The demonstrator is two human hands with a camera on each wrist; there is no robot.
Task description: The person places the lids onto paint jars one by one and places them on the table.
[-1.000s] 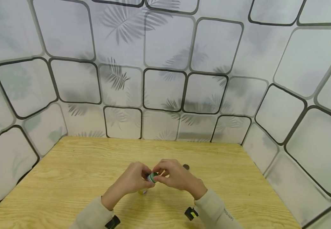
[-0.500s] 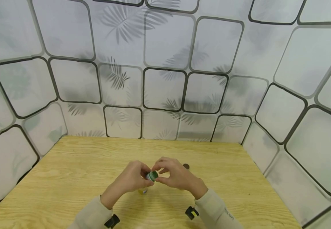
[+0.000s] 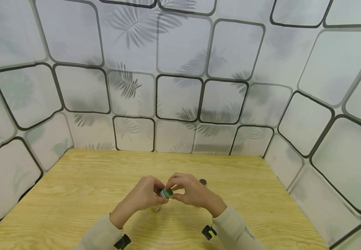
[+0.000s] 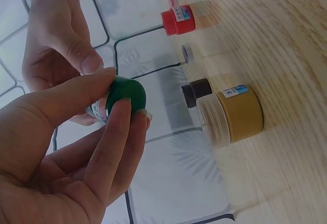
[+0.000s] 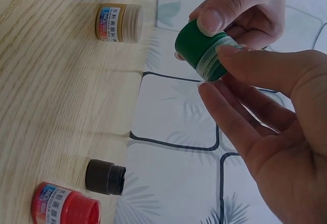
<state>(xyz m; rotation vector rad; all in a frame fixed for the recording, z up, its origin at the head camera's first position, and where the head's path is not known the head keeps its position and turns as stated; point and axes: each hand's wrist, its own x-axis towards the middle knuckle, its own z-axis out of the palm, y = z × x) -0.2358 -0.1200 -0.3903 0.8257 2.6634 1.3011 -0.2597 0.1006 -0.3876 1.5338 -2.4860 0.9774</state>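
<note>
A small green paint jar [image 5: 194,45] is held up above the table between both hands. My left hand [image 3: 147,194] grips its rounded green body, with the thumb and fingers around it in the left wrist view. Across from it, my right hand [image 3: 191,189] has thumb and fingertips pinched at the clear ribbed lid [image 5: 212,63]. Part of the printed label [image 4: 100,106] shows between the fingers in the left wrist view. Below the hands stands a yellow-ochre paint jar [image 4: 245,114] with its clear lid on.
A red paint jar [image 5: 64,206] and a dark paint jar [image 5: 104,177] stand on the wooden table [image 3: 105,173], both without lids. One clear lid [image 4: 188,53] lies between them. Patterned paper walls [image 3: 180,97] border the table at the back and sides.
The right fingers have shifted slightly around the lid end. More of the round green end shows between the hands now, while the left hand and other jars stay nearly still.
</note>
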